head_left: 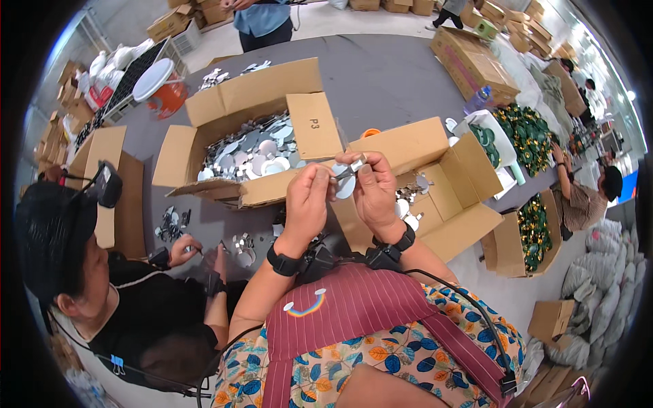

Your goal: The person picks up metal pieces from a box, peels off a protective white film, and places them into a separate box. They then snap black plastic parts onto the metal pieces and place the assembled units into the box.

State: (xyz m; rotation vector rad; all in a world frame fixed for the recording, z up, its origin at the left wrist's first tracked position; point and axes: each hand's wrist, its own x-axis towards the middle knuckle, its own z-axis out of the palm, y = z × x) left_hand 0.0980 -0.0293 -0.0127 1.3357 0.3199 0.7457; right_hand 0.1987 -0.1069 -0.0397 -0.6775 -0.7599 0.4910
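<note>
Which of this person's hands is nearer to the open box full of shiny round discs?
Left. The left hand is raised just beside the near right corner of the box of shiny discs. The right hand is farther right, in front of the other open carton.

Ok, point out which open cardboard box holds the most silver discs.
The larger box behind the left hand: discs cover its floor, while the box by the right hand shows few.

Grey table [381, 81], pale floor [496, 285] (cardboard boxes [469, 64] around)
</note>
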